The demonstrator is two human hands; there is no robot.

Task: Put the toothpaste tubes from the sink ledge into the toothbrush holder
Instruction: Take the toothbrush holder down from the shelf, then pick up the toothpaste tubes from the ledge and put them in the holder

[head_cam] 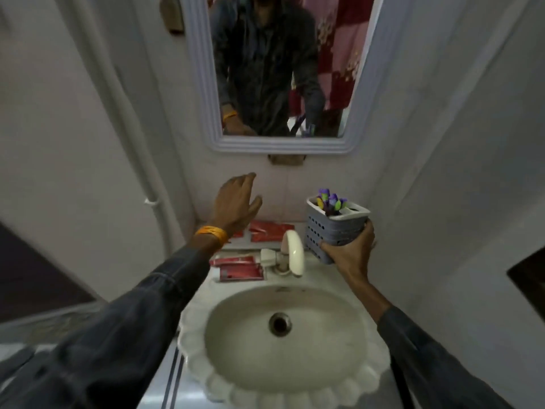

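Dark sleeves reach over the sink (295,364). R hand (351,252) grips the toothbrush holder (333,228) by its base, tilted, w/ brushes in one slot. L hand (236,205) hovers empty, fingers (253,205) spread, above the toothpaste tubes (265,231) on the ledge by the tap (293,252). Risks: holder tipping so brushes spill; tubes lie flat and overlapping, so a hasty pinch may knock one into the basin.

Tap (290,255) stands between toothpaste tubes (240,268) and toothbrush holder (334,228).

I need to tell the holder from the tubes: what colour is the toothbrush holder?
Grey-blue with rows of small holes; the toothbrush holder shows clearly in the head view.
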